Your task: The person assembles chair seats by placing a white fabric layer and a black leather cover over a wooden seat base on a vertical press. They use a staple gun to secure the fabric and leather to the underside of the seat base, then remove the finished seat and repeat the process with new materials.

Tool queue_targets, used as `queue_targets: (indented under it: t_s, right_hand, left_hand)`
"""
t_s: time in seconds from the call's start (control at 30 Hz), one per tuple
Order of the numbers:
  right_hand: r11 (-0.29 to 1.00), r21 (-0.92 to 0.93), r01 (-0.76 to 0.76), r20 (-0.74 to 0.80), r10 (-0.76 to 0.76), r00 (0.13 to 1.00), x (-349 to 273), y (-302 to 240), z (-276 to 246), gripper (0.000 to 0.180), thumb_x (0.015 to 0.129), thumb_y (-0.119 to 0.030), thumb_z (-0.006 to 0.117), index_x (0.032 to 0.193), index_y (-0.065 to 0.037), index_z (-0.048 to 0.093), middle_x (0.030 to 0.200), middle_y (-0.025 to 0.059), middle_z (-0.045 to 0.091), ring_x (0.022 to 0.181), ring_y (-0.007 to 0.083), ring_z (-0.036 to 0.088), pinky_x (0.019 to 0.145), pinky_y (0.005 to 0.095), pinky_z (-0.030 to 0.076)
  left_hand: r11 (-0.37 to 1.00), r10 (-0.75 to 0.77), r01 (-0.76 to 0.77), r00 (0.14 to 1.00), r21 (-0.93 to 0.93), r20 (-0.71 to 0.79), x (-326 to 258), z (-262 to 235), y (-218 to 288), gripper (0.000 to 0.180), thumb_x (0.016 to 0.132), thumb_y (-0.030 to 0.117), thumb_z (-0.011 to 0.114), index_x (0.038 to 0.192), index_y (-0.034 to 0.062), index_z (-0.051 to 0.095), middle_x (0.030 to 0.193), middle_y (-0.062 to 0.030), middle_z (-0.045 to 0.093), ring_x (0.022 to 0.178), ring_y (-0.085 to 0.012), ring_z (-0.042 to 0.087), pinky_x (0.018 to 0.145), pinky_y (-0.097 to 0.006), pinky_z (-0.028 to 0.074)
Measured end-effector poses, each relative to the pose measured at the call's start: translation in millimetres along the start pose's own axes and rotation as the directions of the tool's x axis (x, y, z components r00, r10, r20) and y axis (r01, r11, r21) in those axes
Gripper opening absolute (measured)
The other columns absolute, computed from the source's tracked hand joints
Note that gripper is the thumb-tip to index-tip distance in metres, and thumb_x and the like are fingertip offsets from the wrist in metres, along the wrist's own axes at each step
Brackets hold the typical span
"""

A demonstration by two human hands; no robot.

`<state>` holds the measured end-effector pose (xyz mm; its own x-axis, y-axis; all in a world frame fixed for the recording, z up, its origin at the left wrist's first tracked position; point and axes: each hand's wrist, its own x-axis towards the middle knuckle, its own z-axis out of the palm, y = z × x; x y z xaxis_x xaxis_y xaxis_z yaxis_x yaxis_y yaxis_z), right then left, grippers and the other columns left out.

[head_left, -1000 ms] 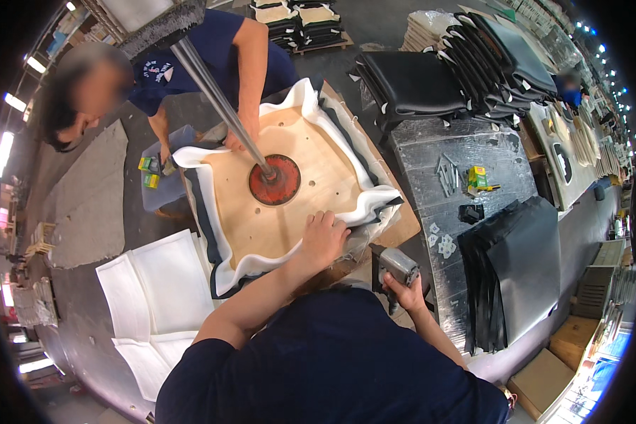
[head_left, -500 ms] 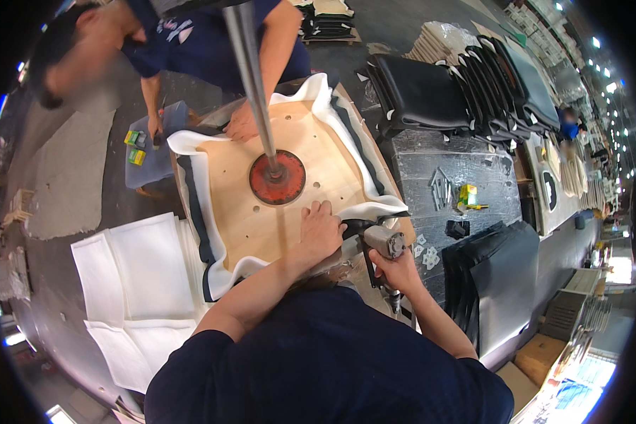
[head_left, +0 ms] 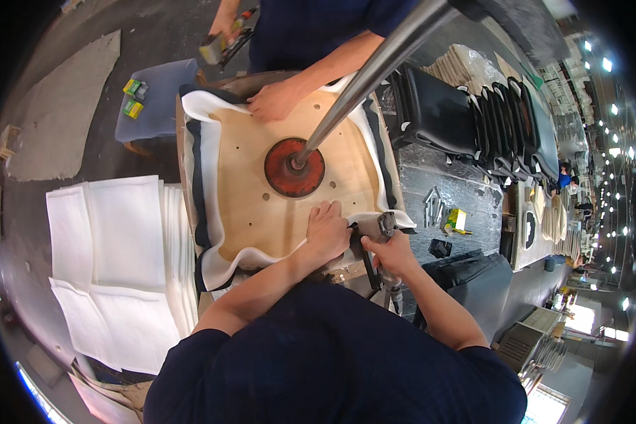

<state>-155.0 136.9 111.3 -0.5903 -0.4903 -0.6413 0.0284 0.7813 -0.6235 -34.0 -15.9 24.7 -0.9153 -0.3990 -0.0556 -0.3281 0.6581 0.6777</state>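
Plywood forms the pale seat board (head_left: 261, 191) that lies flat in the middle of the view, with white foam (head_left: 208, 233) and dark fabric (head_left: 194, 177) folded up around its edges. On the centre of the board sits a round red plate (head_left: 295, 167), and a metal pole (head_left: 374, 71) rises from it at a slant toward the upper right. The left hand (head_left: 326, 230) lies on the near right edge of the board, its fingers bent and pressing the white foam down against the wood; it holds nothing else. Just beside it, the right hand (head_left: 396, 256) is closed around the handle of a grey staple gun (head_left: 376, 233), and the head of the gun touches the foam at the same edge, close to the left fingers. On the far side of the board, a hand of another person (head_left: 274, 101) rests on the wood and the white edge, and this person's other hand holds a second tool (head_left: 219, 44) above a small blue stool (head_left: 155, 99) with little boxes on it. To the left of the board, sheets of white foam (head_left: 113, 261) are stacked. To the right, finished black seats (head_left: 466, 116) stand in a row on a dark workbench (head_left: 431, 180).
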Motion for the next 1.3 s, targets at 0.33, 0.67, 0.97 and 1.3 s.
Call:
queue_targets:
  t_s: [0.33, 0.67, 0.97, 1.3]
  right_hand:
    - [0.984, -0.146, 0.105, -0.088, -0.119, 0.989, 7, 9, 13, 0.034, 0.095, -0.036, 0.086, 0.091, -0.002, 0.078, 0.066, 0.004, 0.069, 0.051, 0.0114, 0.063, 0.048, 0.0331, 0.048]
    - [1.0, 0.013, 0.009, 0.024, -0.009, 1.0, -16, -17, 7, 0.027, 0.096, -0.023, 0.088, 0.098, 0.0, 0.073, 0.065, -0.001, 0.063, 0.05, 0.0108, 0.058, 0.045, 0.0293, 0.045]
    - [0.992, 0.025, 0.121, 0.051, -0.122, 0.991, -2, 4, 11, 0.033, 0.097, -0.029, 0.085, 0.094, 0.001, 0.073, 0.066, 0.0026, 0.067, 0.051, 0.0126, 0.061, 0.049, 0.0329, 0.048]
    - [0.998, -0.06, 0.031, 0.013, -0.031, 0.999, -4, -10, 17, 0.037, 0.093, -0.031, 0.087, 0.091, 0.002, 0.072, 0.068, 0.0055, 0.07, 0.05, 0.0139, 0.061, 0.049, 0.0329, 0.048]
  left_hand:
    - [0.995, 0.058, -0.05, 0.994, 0.087, -0.095, -23, -1, -13, 0.025, 0.085, 0.035, 0.085, 0.089, 0.01, 0.083, 0.112, -0.0125, 0.061, 0.115, -0.0342, 0.052, 0.096, -0.048, 0.039]
    - [0.999, -0.013, 0.004, 0.98, -0.044, -0.196, -20, 6, -14, 0.017, 0.083, 0.028, 0.081, 0.081, 0.0107, 0.079, 0.11, -0.0132, 0.058, 0.113, -0.0344, 0.051, 0.096, -0.049, 0.038]
    - [0.996, -0.021, 0.003, 0.98, -0.092, -0.196, -19, 5, -14, 0.017, 0.084, 0.026, 0.078, 0.079, 0.0097, 0.079, 0.112, -0.0128, 0.059, 0.116, -0.0347, 0.051, 0.097, -0.05, 0.038]
    - [0.995, -0.052, 0.037, 0.982, -0.088, -0.181, -21, 8, -13, 0.013, 0.081, 0.026, 0.081, 0.081, 0.0132, 0.08, 0.11, -0.0112, 0.06, 0.118, -0.0345, 0.051, 0.098, -0.049, 0.037]
